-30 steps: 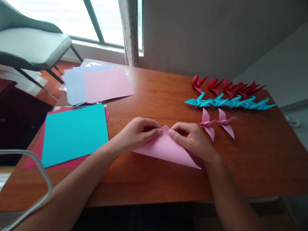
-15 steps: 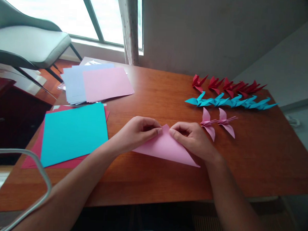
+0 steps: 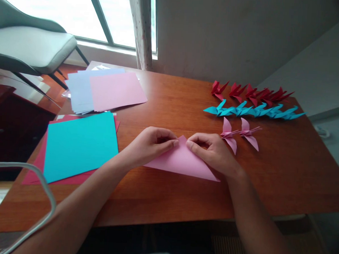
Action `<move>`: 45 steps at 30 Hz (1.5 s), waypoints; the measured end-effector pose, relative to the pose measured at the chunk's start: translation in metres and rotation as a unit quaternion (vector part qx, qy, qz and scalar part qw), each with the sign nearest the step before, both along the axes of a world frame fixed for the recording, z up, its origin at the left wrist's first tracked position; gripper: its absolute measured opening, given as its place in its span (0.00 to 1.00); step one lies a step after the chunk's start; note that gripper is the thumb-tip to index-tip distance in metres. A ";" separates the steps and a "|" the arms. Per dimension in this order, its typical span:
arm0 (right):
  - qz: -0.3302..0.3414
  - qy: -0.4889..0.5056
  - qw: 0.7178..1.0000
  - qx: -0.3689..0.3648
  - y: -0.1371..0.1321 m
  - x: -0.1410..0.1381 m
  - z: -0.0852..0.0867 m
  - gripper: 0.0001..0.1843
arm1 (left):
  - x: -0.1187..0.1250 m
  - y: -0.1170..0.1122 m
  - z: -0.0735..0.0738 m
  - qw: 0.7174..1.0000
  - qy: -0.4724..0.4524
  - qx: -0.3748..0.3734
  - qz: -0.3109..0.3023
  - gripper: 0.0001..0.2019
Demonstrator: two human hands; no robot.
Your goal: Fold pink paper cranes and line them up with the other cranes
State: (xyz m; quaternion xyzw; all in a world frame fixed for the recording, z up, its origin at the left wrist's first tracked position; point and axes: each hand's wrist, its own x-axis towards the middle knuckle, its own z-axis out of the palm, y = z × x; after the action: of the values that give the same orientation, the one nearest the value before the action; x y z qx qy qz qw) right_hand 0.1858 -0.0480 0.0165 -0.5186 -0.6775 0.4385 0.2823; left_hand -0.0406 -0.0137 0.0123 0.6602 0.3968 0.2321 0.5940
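Note:
A sheet of pink paper (image 3: 181, 163), folded into a triangle, lies in front of me with its point facing away and its long edge toward me. My left hand (image 3: 154, 143) pinches the left sloping edge close to the point between thumb and fingers. On the opposite slope, my right hand (image 3: 209, 150) grips the paper the same way, a short gap from the left fingertips. Just beyond the right hand are two pink paper cranes (image 3: 228, 134). Parts of both upper edges are covered by my fingers.
Behind the pink cranes run a row of blue paper cranes (image 3: 255, 110) and a row of red paper cranes (image 3: 252, 94). Turquoise paper (image 3: 80, 149) lies over red sheets at left, with pink sheets (image 3: 118, 90) and pale blue ones behind. A white cable (image 3: 48, 190) arcs at lower left.
Both hands keep their pinch near the triangle's point, and the paper's fold looks the same. The whole view has shifted very slightly.

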 end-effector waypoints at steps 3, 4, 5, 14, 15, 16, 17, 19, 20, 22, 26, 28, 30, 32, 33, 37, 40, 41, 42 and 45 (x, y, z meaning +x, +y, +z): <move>-0.002 -0.003 1.000 -0.003 0.000 0.000 0.001 0.12 | 0.000 0.000 0.000 1.000 0.005 0.006 -0.002 0.15; -0.001 -0.003 1.000 -0.003 0.000 0.000 0.001 0.12 | 0.000 0.000 0.000 1.000 0.005 0.007 -0.003 0.15; -0.002 -0.002 1.000 -0.002 0.000 0.000 0.001 0.12 | 0.000 0.000 0.000 1.000 0.005 0.008 -0.004 0.15; 0.001 0.009 1.000 0.000 0.000 0.001 0.001 0.12 | 0.000 0.000 -0.001 1.000 0.007 0.012 -0.006 0.16; 0.002 0.011 1.000 0.000 0.000 0.000 0.001 0.12 | 0.000 0.000 -0.001 1.000 0.006 0.012 -0.006 0.16; 0.002 0.012 1.000 0.000 0.000 0.000 0.001 0.12 | 0.000 0.000 -0.001 1.000 0.006 0.011 -0.007 0.16; 0.002 0.012 1.000 0.000 0.000 0.000 0.001 0.12 | -0.001 0.001 -0.001 1.000 0.006 0.012 -0.007 0.16; 0.001 0.011 1.000 0.001 0.000 0.000 0.001 0.11 | -0.001 0.001 -0.001 1.000 0.006 0.016 -0.007 0.15; 0.001 0.012 1.000 0.001 0.000 0.000 0.001 0.11 | -0.001 0.001 -0.001 1.000 0.006 0.019 -0.007 0.15; 0.001 0.014 1.000 0.002 0.000 0.000 0.001 0.11 | -0.001 0.001 -0.002 1.000 0.006 0.023 -0.009 0.15; 0.002 0.012 1.000 0.005 0.000 0.000 0.001 0.10 | -0.001 0.001 -0.002 1.000 0.009 0.025 -0.008 0.14; 0.003 0.011 1.000 0.008 0.000 0.000 0.001 0.10 | -0.001 0.001 -0.002 1.000 0.009 0.025 -0.007 0.14; 0.004 0.011 1.000 0.012 0.000 0.000 0.000 0.10 | 0.000 0.001 -0.002 1.000 0.010 0.027 -0.008 0.14; 0.004 0.009 1.000 0.017 0.000 0.000 0.000 0.10 | 0.000 0.001 -0.001 0.999 0.012 0.030 -0.008 0.14; 0.003 0.007 1.000 0.018 0.000 0.000 0.000 0.10 | 0.000 0.001 -0.001 0.999 0.012 0.032 -0.007 0.14; 0.007 -0.002 1.000 0.018 0.000 0.000 0.002 0.10 | 0.000 0.000 -0.001 0.999 0.013 0.041 -0.004 0.13; 0.014 -0.010 1.000 0.019 0.000 0.000 0.001 0.09 | 0.000 -0.001 -0.002 0.999 0.026 0.047 -0.008 0.13; 0.016 -0.009 1.000 0.019 0.000 0.000 0.001 0.08 | 0.000 -0.001 -0.002 0.998 0.031 0.048 -0.012 0.13; 0.016 -0.008 1.000 0.020 0.000 -0.001 0.001 0.07 | 0.001 -0.001 -0.001 0.998 0.035 0.051 -0.016 0.13; 0.013 -0.003 1.000 0.025 0.000 -0.003 0.000 0.06 | 0.002 -0.003 -0.001 0.997 0.047 0.058 -0.034 0.13</move>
State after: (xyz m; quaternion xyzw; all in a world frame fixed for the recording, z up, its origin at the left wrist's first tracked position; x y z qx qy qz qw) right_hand 0.1827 -0.0481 0.0163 -0.5040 -0.6961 0.4229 0.2874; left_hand -0.0390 -0.0168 0.0111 0.7168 0.3879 0.2032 0.5426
